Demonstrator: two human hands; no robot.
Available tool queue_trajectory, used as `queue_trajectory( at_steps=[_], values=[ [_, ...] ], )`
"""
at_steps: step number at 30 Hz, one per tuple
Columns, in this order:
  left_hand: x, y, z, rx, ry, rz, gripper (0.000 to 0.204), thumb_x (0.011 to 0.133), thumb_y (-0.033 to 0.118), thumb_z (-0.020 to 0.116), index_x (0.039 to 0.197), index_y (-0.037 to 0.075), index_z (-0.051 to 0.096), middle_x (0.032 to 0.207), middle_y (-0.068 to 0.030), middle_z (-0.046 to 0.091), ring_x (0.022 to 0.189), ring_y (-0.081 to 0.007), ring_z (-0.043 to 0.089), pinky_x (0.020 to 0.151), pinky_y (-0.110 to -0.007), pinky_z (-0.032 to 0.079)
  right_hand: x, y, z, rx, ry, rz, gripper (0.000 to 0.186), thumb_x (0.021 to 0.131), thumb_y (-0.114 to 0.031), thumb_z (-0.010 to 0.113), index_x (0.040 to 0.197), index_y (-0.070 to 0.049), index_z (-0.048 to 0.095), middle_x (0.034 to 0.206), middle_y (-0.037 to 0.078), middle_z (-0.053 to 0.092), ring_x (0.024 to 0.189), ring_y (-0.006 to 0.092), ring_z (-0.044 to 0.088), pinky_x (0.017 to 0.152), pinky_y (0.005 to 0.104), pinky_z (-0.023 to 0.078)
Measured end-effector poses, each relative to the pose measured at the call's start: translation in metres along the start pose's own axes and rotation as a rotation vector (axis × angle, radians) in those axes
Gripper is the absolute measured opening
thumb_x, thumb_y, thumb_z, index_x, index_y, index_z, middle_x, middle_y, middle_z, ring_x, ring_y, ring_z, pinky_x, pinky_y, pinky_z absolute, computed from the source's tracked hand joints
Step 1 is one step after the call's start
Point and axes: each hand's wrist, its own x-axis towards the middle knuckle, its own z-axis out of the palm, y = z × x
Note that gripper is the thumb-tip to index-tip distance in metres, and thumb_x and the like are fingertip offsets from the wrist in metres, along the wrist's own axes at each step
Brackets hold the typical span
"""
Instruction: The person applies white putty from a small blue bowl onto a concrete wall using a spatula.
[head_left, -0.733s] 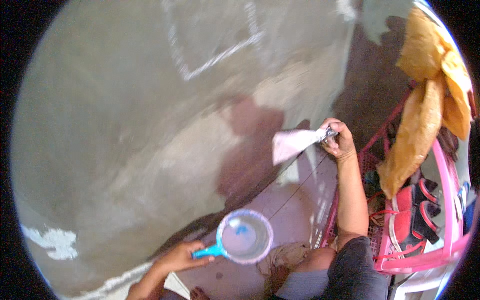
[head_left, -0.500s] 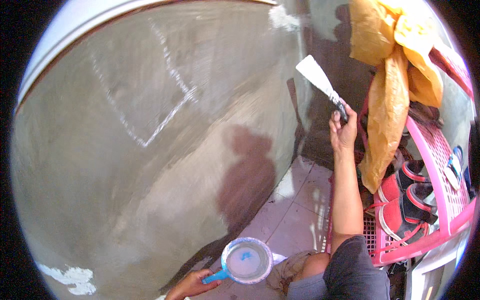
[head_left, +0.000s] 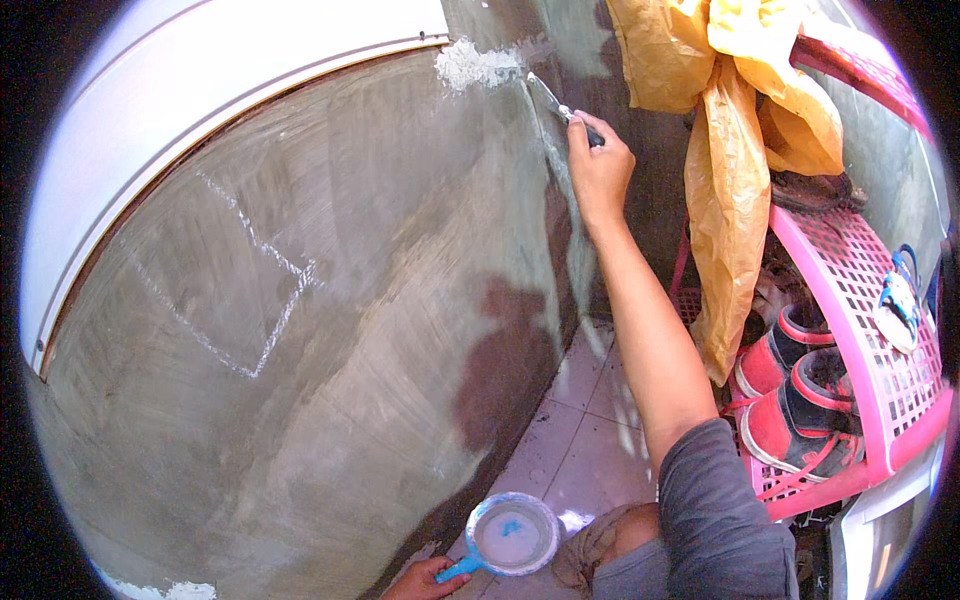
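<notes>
In the head view, our right hand (head_left: 600, 165), at one o'clock, grips a scraper (head_left: 546, 95), its blade pointing toward the white patch (head_left: 478, 66) at twelve; we cannot quite tell whether it touches the wall (head_left: 390, 330). At six o'clock our left hand (head_left: 425, 580) grasps the handle of a dipper (head_left: 547, 543). Shoes (head_left: 800, 410) sit at four, a yellow bag (head_left: 737, 200) at two.

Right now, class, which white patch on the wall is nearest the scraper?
The upper white patch, just left of the scraper in the right hand; the lower white patch sits far off, at bottom left.
</notes>
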Motion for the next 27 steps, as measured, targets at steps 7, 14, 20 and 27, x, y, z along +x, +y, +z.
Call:
queue_trajectory(
  at_steps=[7,14,20,27],
  values=[
    [0.009,0.005,0.007,-0.015,0.068,0.004,0.042,0.081,0.031,0.074,0.111,0.002,0.065,0.125,-0.0257,0.058,0.127,-0.0388,0.048,0.105,-0.047,0.039,0.007,0.004,0.007,-0.035,-0.042,0.019,0.027,0.087,-0.029,0.068,0.102,-0.008,0.074,0.058,0.007,0.060,0.050,0.0080,0.048,0.053,0.0280,0.043],
    [0.011,0.022,-0.005,-0.125,-0.067,-0.061,0.038,0.080,0.029,0.074,0.106,0.002,0.066,0.117,-0.0242,0.062,0.122,-0.0376,0.053,0.103,-0.045,0.041,0.011,0.007,0.016,0.000,-0.090,-0.091,0.027,0.086,-0.025,0.067,0.100,-0.003,0.072,0.087,0.019,0.069,0.063,0.0282,0.065,0.063,0.0368,0.051],
    [0.013,0.008,0.005,-0.135,-0.081,0.009,0.034,0.081,0.024,0.075,0.106,0.002,0.066,0.100,-0.0178,0.067,0.097,-0.0272,0.064,0.088,-0.039,0.049,-0.001,0.002,0.014,-0.048,-0.194,-0.160,0.026,0.088,-0.021,0.066,0.104,-0.002,0.071,0.097,0.020,0.070,0.088,0.0281,0.069,0.078,0.0332,0.052],
    [0.012,-0.005,0.017,-0.241,-0.137,-0.038,0.032,0.083,0.017,0.074,0.109,0.001,0.064,0.099,-0.0094,0.068,0.094,-0.0193,0.063,0.086,-0.036,0.049,-0.009,0.001,0.003,0.017,-0.052,-0.107,0.028,0.089,-0.022,0.064,0.103,0.001,0.070,0.098,0.022,0.069,0.088,0.0341,0.068,0.078,0.0378,0.052]
  ],
)
